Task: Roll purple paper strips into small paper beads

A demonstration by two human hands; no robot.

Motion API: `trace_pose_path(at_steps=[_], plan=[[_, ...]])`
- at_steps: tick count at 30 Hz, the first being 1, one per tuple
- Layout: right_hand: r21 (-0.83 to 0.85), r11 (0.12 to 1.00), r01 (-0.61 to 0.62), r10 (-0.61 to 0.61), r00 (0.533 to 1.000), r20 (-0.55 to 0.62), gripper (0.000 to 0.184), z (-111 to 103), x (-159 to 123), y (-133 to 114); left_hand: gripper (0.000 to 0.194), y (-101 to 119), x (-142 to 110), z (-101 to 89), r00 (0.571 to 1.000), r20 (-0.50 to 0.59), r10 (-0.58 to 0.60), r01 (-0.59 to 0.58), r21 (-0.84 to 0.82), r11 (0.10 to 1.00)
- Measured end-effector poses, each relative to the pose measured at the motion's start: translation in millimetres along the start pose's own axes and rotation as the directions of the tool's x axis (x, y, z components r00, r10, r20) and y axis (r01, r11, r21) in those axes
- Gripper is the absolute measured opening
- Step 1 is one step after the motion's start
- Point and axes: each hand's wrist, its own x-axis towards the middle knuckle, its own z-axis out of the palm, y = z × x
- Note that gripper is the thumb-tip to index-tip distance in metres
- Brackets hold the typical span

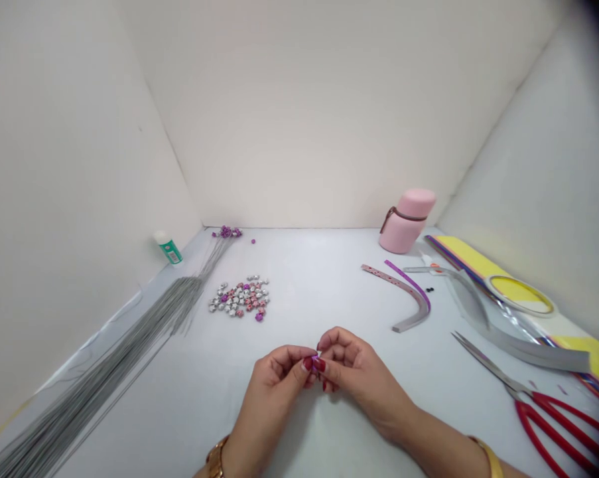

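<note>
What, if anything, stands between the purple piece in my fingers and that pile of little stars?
Nothing visible except your left hand, which pinches the purple piece together with your right hand; no other object lies before the stars.

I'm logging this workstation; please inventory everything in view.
held piece: one, purple, centre
stars: many, silver, pink, purple, left
wires: many, grey, left
ornament cluster: one, purple, back left
tube: one, green, white, left
bottle: one, pink, right
strips: several, grey, pink, purple, right
sheets: several, multicoloured, right
ring: one, pale, on sheets
scissors: one, red handles, right
bits: several, black, purple, orange, right
walls: three, whitish, around
table: one, whitish, beneath
wristbands: two, golden, front
left hand, right hand: two, red nails, centre
</note>
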Motion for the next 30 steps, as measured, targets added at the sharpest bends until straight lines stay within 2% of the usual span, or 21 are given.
trace_pose_path(at_steps=[4,8,13,18,22,26,30], plan=[[0.001,1.0,-0.028,0.028,1.0,0.004,0.024,1.2,0.3,2.8,0.015,2.8,-0.4,-0.4,0.996,0.023,0.082,-0.084,0.095,0.992],[-0.048,0.999,-0.023,0.024,1.0,0.017,0.025,1.4,0.3,3.5,0.015,2.6,1.2,-0.8,0.997,-0.016,0.079,-0.078,0.082,0.994],[-0.108,0.994,0.001,0.001,1.0,0.016,0.025,2.3,-1.0,3.8,0.016,-1.2,0.4,-0.4,0.998,0.001,0.07,-0.07,0.091,0.993],[-0.066,0.998,0.011,-0.013,0.999,-0.033,0.025,3.1,-1.6,5.2,0.017,-3.1,-4.4,2.1,0.982,0.013,0.19,-0.188,0.214,0.958],[-0.029,1.0,0.002,-0.001,0.999,0.045,0.027,2.3,-1.2,5.0,0.016,-1.9,-5.8,1.8,0.964,0.006,0.266,-0.257,0.283,0.924],[-0.021,1.0,0.008,-0.006,0.996,0.091,0.027,2.5,-2.0,3.5,0.017,0.3,-4.2,2.0,0.968,0.044,0.248,-0.252,0.16,0.954],[0.012,1.0,0.016,-0.017,0.996,0.091,0.025,4.2,-3.9,1.0,0.015,-0.5,-2.2,4.3,0.991,0.055,0.121,-0.117,-0.069,0.991]])
